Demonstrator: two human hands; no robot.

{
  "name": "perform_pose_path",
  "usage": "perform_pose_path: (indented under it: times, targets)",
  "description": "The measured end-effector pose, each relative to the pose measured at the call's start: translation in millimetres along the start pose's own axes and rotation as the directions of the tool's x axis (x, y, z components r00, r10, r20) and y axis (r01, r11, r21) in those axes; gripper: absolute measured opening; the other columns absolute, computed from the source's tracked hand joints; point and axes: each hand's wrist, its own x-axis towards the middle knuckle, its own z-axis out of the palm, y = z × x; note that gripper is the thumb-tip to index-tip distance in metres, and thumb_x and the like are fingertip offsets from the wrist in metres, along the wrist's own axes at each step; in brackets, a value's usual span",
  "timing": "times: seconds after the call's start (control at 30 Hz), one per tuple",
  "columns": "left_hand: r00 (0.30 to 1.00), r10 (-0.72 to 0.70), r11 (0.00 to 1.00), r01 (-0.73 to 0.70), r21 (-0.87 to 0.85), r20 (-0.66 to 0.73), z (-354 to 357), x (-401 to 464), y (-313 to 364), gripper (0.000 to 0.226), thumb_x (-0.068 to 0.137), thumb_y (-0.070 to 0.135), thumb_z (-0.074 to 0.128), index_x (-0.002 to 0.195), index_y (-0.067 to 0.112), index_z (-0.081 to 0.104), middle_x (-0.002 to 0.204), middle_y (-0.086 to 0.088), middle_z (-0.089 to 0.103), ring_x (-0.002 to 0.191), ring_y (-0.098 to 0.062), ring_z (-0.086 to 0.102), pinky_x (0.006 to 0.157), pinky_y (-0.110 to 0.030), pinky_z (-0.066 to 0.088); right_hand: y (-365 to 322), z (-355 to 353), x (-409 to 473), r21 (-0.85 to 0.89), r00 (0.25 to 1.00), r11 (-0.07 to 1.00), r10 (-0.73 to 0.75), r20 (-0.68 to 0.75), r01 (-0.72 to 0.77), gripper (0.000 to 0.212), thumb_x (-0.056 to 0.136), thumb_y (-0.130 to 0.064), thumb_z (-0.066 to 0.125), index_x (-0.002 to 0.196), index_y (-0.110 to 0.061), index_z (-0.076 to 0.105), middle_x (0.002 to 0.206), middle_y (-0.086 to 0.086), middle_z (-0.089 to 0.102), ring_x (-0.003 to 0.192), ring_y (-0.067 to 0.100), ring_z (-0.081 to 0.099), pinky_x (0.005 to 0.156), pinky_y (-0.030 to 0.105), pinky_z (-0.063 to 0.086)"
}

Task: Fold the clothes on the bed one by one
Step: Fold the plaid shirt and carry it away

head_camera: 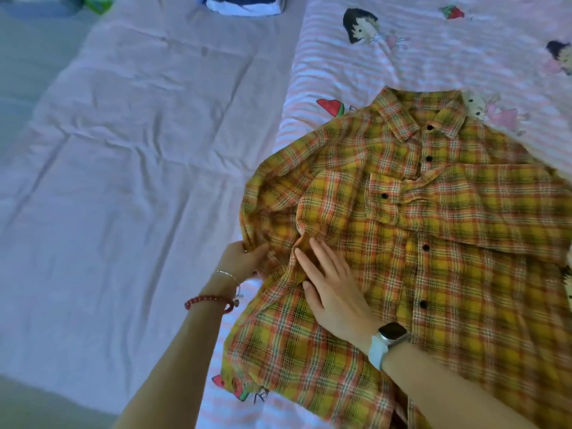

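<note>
A yellow and orange plaid shirt (pixel 433 249) lies front up on the bed, buttoned with black buttons, collar at the far end. Its right-side sleeve is folded across the chest, cuff near the pocket. My left hand (pixel 244 258) pinches the bunched fabric of the shirt's left edge, where the other sleeve is gathered. My right hand (pixel 331 286) lies flat, fingers spread, pressing the shirt's front just beside that fold. A watch is on the right wrist and bead bracelets on the left.
The shirt rests on a pink striped cover (pixel 464 57) printed with cartoon figures and watermelons. A plain pale sheet (pixel 123 181) spreads to the left. A pile of dark and white clothes (pixel 244 4) sits at the far edge.
</note>
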Motion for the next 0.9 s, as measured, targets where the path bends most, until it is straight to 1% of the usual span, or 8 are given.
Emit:
perform_pose_path:
  times: [0.1,0.27,0.33,0.47,0.6,0.7,0.8,0.9]
  targets:
    - [0.982,0.005,0.978,-0.044,-0.205,-0.189,-26,8,5,0.015,0.091,0.021,0.058,0.083,0.008,0.057,0.074,-0.008,0.058,0.068,-0.021,0.055,0.06,-0.029,0.051,-1,4,4,-0.024,0.993,1.0,0.023,0.117,-0.02,0.052,0.1,-0.04,0.021,0.147,-0.035,-0.001,0.155,-0.006,-0.016,0.143,0.017,-0.016,0.115,0.043,-0.007]
    - [0.783,0.284,0.953,-0.295,0.072,-0.553,-66,10,31,0.027,0.088,0.029,0.059,0.103,0.006,0.061,0.08,-0.002,0.057,0.077,-0.02,0.054,0.066,-0.025,0.039,-10,1,17,-0.028,0.977,0.999,0.044,0.21,-0.039,0.056,0.099,-0.046,0.019,0.147,-0.035,-0.006,0.156,-0.005,-0.013,0.142,0.02,-0.018,0.113,0.05,-0.01]
    - [0.771,0.33,0.941,-0.316,0.123,-0.545,-73,9,40,0.037,0.088,0.034,0.059,0.116,0.011,0.055,0.089,-0.001,0.059,0.087,-0.024,0.058,0.068,-0.027,0.044,-18,-1,20,-0.016,0.975,1.0,0.027,0.22,-0.024,0.059,0.098,-0.047,0.023,0.147,-0.034,-0.009,0.155,-0.008,-0.016,0.142,0.019,-0.019,0.112,0.05,-0.011]
    - [0.818,0.412,0.904,-0.312,0.292,-0.402,-61,-9,23,0.067,0.083,0.032,0.066,0.138,0.011,0.034,0.137,-0.017,0.037,0.127,-0.03,0.039,0.105,-0.045,0.034,-25,-9,-12,0.229,0.992,0.967,0.125,-0.028,-0.115,0.057,0.099,-0.032,0.037,0.149,-0.025,0.012,0.156,-0.008,0.004,0.144,0.011,-0.001,0.117,0.036,0.002]
    - [0.813,0.46,0.882,-0.373,0.288,-0.356,-12,-55,-42,0.044,0.085,0.024,0.066,0.123,0.005,0.052,0.122,-0.016,0.047,0.117,-0.032,0.046,0.098,-0.04,0.038,-15,0,-88,0.414,0.862,0.846,0.454,-0.227,-0.336,0.046,0.095,-0.017,0.047,0.14,-0.014,0.038,0.144,0.001,0.036,0.135,0.017,0.031,0.108,0.026,0.03]
    - [0.906,0.299,0.949,-0.249,0.196,-0.299,15,-82,-85,0.045,0.085,0.02,0.066,0.123,0.001,0.051,0.121,-0.015,0.047,0.115,-0.032,0.048,0.096,-0.038,0.04,-7,12,-135,0.527,0.696,0.624,0.714,-0.083,-0.577,0.042,0.096,-0.019,0.046,0.137,-0.012,0.041,0.132,0.004,0.046,0.111,0.018,0.052,0.086,0.027,0.049]
    - [0.897,0.21,0.974,-0.158,0.16,-0.389,20,-92,-106,0.048,0.085,0.016,0.066,0.126,0.001,0.048,0.128,-0.018,0.042,0.11,-0.029,0.05,0.09,-0.03,0.037,-6,24,-159,0.533,0.573,0.467,0.819,0.042,-0.706,0.037,0.097,-0.022,0.045,0.129,-0.006,0.046,0.1,0.005,0.061,0.075,0.018,0.058,0.06,0.028,0.049]
    - [0.91,0.135,0.987,-0.09,0.129,-0.393,14,-92,-110,0.02,0.088,0.02,0.06,0.102,0.006,0.058,0.097,-0.005,0.056,0.09,-0.029,0.055,0.073,-0.027,0.038,-14,33,-163,0.566,0.532,0.361,0.83,0.167,-0.741,0.037,0.097,-0.024,0.045,0.125,0.0,0.05,0.087,0.012,0.063,0.057,0.02,0.052,0.047,0.03,0.044]
